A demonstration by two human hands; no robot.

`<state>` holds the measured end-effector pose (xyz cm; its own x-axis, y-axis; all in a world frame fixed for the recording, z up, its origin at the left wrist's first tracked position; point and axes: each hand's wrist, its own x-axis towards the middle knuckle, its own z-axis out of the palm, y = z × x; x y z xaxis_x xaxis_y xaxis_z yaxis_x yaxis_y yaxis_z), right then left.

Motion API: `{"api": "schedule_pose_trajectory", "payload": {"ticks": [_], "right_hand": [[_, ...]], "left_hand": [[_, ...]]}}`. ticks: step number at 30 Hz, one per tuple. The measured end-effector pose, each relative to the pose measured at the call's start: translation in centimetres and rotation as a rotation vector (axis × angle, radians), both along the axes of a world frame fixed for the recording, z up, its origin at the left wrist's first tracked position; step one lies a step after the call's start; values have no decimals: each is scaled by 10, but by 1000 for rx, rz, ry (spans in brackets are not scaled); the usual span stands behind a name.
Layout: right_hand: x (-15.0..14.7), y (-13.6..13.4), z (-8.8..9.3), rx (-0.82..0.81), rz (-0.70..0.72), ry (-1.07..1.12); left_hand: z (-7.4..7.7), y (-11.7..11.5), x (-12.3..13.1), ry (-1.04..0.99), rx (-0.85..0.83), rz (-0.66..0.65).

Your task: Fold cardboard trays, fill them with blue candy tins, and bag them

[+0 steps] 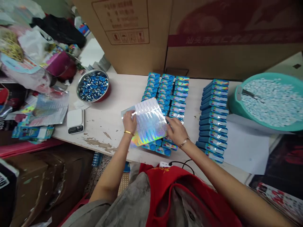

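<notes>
A shiny holographic sticker sheet [150,124], marked into narrow strips, is held tilted over the table between my hands. At its left edge, my left hand [130,123] pinches it with the thumb on top. My right hand [176,130] has its fingers closed at the sheet's right edge, their tips partly hidden. Underneath, the sheet covers part of several columns of small blue cases [165,86]. Some cases in the column nearest my right hand carry shiny strips. Further right stands another long row of blue cases [214,121] with shiny strips on their ends.
A metal bowl [107,91] of blue and silver discs stands left, near a white digital scale [75,119]. At right, a turquoise basin [236,105] holds small pale pieces and a scoop. Large cardboard boxes [132,56] wall off the back. More holographic sheets [53,107] lie far left.
</notes>
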<state>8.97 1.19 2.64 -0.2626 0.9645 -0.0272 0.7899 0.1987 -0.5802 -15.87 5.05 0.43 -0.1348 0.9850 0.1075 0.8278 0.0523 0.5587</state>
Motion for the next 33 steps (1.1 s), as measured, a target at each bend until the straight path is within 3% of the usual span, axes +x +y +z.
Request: {"api": "schedule_pose_trajectory", "payload": {"ticks": [3, 7, 11, 15, 19, 23, 26, 28, 31, 33], "right_hand": [[-66, 58, 5, -47, 189, -120], [-129, 100, -16, -162, 322, -305], [-142, 106, -40, -199, 335, -359], [-138, 100, -46, -182, 316, -351], [-139, 100, -44, -180, 299, -334], [-137, 103, -38, -203, 270, -245], [-121, 86, -30, -198, 133, 55], [-100, 57, -27, -229, -38, 350], [-57, -11, -23, -481, -304, 706], [-30, -60, -21, -672, -385, 851]], "left_hand": [[-10, 40, -41, 98, -112, 0], [-25, 65, -53, 191, -269, -112], [-34, 67, -52, 193, -255, -169], [-35, 58, -52, 172, -184, -191], [-21, 37, -50, 138, -123, -214], [19, -6, -37, -19, -55, -81], [53, -46, -15, -343, 41, 125], [67, -71, 5, -634, 29, 234], [72, -104, 38, -978, -87, 312], [67, -124, 60, -1087, -171, 332]]}}
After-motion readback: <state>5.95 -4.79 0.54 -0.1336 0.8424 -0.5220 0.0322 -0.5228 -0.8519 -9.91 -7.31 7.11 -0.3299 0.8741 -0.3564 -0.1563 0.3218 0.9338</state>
